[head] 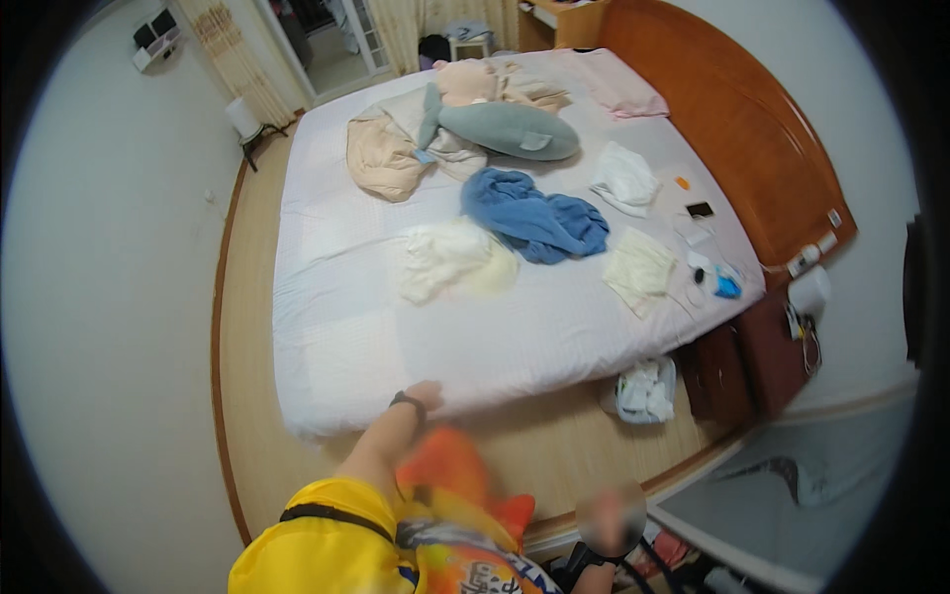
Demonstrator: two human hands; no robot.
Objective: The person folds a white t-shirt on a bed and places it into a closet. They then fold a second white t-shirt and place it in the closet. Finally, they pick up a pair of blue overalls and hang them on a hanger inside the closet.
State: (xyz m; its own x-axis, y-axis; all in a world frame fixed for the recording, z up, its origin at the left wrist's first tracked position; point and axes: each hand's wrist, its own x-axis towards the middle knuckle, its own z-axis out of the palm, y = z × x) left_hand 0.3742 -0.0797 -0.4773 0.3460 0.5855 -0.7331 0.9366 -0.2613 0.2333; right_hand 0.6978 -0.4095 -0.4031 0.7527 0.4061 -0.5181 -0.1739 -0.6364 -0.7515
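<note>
My left hand [427,395], with a dark band at the wrist, is at the near edge of a bed [490,349] with a pale sheet. Its fingers are small and blurred, and I cannot tell whether they touch the sheet. Low on the right is my right hand [610,518], blurred, with a black band at the wrist; its grip is unclear. Blurred orange fabric [453,464] shows between my arms. Before me on the bed lie a crumpled white and cream cloth [449,256], a blue blanket [531,215], a pale yellow cloth [640,271] and a white cloth [626,178].
A grey whale plush [512,128] and a beige quilt [386,160] lie farther back. A phone [699,210] rests near the wooden headboard [712,111]. A filled waste bin [644,393] stands beside the dark nightstand [731,371]. Clothes [672,549] show low on the right.
</note>
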